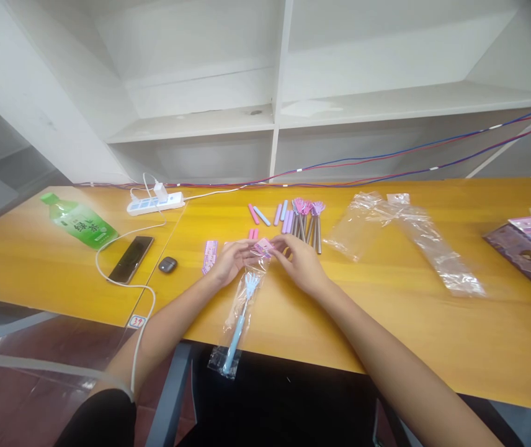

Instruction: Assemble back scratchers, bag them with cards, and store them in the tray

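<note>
My left hand [235,261] and my right hand [300,264] meet over the table's front half, fingers pinched on a small pink printed card [263,248] at the mouth of a clear plastic bag [257,268]. Inside the bag lies a light blue back scratcher [235,341] with a hand-shaped head, its handle end hanging past the table edge. Beyond my hands are several pink, blue and purple handle tubes [261,215], along with metal rods bearing pink and purple hand-shaped heads [303,206]. Another printed card [209,256] lies left of my left hand.
Empty clear bags [437,248] spread to the right, near a patterned box [526,254] of packaged items. On the left are a green bottle [84,223], a phone [131,259], a black case [167,265] and a power strip [172,201]. A white cable crosses my left forearm.
</note>
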`<state>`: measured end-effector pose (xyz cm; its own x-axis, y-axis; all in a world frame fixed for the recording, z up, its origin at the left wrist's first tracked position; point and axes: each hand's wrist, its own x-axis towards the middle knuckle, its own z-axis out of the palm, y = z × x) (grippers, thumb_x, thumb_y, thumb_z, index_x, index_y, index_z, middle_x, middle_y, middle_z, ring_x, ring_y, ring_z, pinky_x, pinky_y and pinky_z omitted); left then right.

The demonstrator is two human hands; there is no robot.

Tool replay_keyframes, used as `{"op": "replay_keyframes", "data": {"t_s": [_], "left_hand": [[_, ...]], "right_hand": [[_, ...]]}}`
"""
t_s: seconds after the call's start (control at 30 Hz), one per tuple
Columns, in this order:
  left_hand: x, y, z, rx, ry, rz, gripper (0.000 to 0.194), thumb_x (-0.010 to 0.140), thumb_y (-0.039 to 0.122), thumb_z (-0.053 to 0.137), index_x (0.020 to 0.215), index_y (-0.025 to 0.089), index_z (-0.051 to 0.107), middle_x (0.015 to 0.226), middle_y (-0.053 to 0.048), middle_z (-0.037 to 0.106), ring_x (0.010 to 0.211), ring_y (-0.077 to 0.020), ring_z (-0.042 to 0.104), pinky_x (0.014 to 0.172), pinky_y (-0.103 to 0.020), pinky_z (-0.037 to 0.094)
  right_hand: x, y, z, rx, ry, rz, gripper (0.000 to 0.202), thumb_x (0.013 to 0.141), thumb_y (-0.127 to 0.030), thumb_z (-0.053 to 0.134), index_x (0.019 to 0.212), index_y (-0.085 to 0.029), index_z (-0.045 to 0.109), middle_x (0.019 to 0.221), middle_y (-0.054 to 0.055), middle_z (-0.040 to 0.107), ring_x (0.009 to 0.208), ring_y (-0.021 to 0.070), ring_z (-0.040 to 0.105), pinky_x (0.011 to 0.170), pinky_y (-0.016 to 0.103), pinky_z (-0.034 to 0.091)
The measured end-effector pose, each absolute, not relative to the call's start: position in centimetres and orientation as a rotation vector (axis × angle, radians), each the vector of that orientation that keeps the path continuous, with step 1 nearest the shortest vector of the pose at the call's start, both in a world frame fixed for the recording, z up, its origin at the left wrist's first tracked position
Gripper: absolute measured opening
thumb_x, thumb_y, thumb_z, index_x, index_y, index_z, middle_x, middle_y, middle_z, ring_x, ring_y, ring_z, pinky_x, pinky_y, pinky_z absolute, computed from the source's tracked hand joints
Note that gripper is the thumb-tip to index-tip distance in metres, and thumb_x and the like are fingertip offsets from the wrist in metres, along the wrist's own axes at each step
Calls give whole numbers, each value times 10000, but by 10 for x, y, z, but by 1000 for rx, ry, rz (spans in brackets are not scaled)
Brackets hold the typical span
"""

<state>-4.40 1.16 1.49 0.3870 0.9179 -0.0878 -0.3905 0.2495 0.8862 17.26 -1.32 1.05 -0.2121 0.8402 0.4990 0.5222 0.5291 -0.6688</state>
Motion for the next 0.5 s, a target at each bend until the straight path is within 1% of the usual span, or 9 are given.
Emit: {"op": "replay_keyframes", "data": {"t_s": [0.1, 0.2, 0.4, 0.5], "left_hand": [[-44, 11, 15, 894, 696, 989, 361, 776, 347, 731, 1041, 111, 796, 1089, -157, 793, 995, -289, 746, 975, -467, 568], [-44, 10, 17, 915, 671, 961, 379, 797, 373, 714, 1063, 116, 799, 1116, -159, 787, 1044, -305, 730, 990, -477, 562], [-43, 7, 19, 934, 691, 930, 415, 802, 379, 704, 1116, 124, 795, 1182, -167, 770, 1058, -285, 714, 933, -400, 568], [-44, 7, 21, 924, 680, 935, 420, 806, 380, 700, 1139, 139, 789, 1238, -156, 755, 1073, -287, 706, 923, -412, 572]], "right_hand": [[172, -14, 12, -1120, -1958, 412, 179, 1044, -358, 556, 1111, -235, 666, 947, 66, 696, 862, 225, 665, 762, 366, 537], [172, -15, 13, -1110, -2007, 391, 173, 1049, -330, 549, 1124, -238, 676, 954, 65, 675, 885, 223, 655, 776, 360, 529], [170, -18, 13, -1094, -2018, 424, 214, 1061, -315, 506, 1146, -245, 689, 1029, 76, 645, 890, 204, 656, 794, 350, 538], [169, -19, 14, -1117, -1985, 442, 220, 1056, -291, 490, 1193, -240, 653, 1016, 75, 642, 886, 211, 644, 784, 352, 526]]}}
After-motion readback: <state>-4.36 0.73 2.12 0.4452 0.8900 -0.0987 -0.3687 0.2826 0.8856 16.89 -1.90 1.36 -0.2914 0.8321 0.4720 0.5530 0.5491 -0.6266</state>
